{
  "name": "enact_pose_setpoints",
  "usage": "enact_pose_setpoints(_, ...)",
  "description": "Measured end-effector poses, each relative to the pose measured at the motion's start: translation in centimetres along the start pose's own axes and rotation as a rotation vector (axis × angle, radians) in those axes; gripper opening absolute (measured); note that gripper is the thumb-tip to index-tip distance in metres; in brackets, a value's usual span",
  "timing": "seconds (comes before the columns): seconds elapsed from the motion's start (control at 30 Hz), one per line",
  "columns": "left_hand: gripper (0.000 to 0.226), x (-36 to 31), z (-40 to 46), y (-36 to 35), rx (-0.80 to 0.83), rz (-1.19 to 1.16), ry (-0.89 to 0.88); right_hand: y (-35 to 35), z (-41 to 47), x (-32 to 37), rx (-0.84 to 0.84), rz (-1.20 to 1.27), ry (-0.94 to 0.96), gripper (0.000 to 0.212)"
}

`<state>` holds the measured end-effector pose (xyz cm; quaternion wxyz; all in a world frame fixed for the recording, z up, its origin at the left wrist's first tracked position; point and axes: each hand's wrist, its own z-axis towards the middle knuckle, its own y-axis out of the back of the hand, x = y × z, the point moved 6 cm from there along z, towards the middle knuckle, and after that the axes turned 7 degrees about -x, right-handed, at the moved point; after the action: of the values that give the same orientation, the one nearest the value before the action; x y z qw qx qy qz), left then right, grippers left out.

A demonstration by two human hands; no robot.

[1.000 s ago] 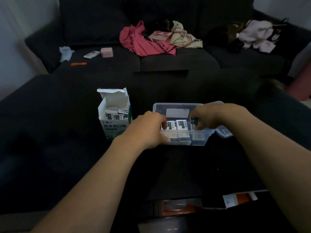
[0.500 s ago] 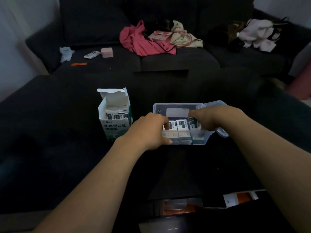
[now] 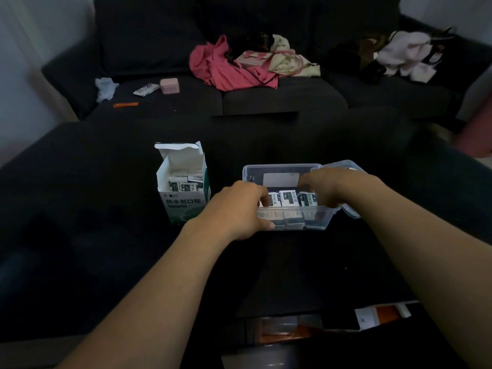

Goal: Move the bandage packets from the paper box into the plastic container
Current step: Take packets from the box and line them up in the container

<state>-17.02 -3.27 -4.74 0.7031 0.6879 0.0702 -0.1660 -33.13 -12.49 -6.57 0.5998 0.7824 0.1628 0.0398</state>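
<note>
From the head view, white-and-dark bandage packets (image 3: 288, 198) stand in a row inside the clear plastic container (image 3: 292, 223); more sit in the open paper box (image 3: 183, 187) just beside it. The left hand (image 3: 239, 211) grips the container's near-left corner, the right hand (image 3: 330, 186) has its fingers curled onto the packets. Both rest on a dark fabric surface (image 3: 93, 209), with a dark sofa (image 3: 279, 97) behind.

Dim room; dark sofa (image 3: 239, 97), pale wall (image 3: 26, 49).

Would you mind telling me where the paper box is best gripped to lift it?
Grip the paper box across its two side walls, about mid-height, coming from above and the near side. It stands upright with its top flap open and packets still inside, so a level side pinch probably keeps them from spilling.
</note>
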Motion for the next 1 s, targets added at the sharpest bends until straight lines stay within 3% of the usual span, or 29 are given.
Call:
enact_pose_setpoints(0.27,0.077,-0.1,-1.1,1.5,-0.056,0.003,-0.099,1.8,-1.3,-0.7,0.01,0.173,0.002,0.063)
enact_pose_setpoints(0.37,0.075,0.3,-2.0,3.2,-0.147,-0.015,-0.15,5.2,-2.9,-1.4,-0.121,0.171,0.002,0.049)
enact_pose_setpoints(0.43,0.051,0.9,-2.8,5.4,-0.37,-0.158,-0.175,8.2,-4.1,-0.6,-0.344,0.191,0.032,0.029)
enact_pose_setpoints(0.5,0.02,2.4,-4.4,8.3,-0.712,-0.328,-0.142,10.3,-5.5,2.5,-0.556,0.404,0.15,0.015)
enact_pose_setpoints(0.57,0.007,5.3,-6.0,10.4,-0.987,-0.42,-0.019,11.0,-7.0,7.7,-0.605,0.671,0.372,0.01)
enact_pose_setpoints(0.6,0.006,6.9,-6.5,10.8,-1.041,-0.439,0.068,11.0,-7.6,10.5,-0.595,0.721,0.466,0.008)
enact_pose_setpoints(0.67,0.012,9.9,-6.8,10.9,-1.012,-0.414,0.227,10.7,-7.5,14.6,-0.629,0.66,0.557,0.01)
enact_pose_setpoints(0.73,0.022,11.9,-6.8,10.4,-0.912,-0.359,0.315,10.3,-6.2,17.0,-0.664,0.544,0.517,0.018)
enact_pose_setpoints(0.87,0.025,12.8,-6.3,9.5,-0.806,-0.334,0.28,9.3,-3.7,18.6,-0.638,0.32,0.37,0.025)
enact_pose_setpoints(1.0,0.029,13.1,-5.7,8.6,-0.669,-0.349,0.241,9.0,-2.8,19.7,-0.637,0.283,0.323,0.023)
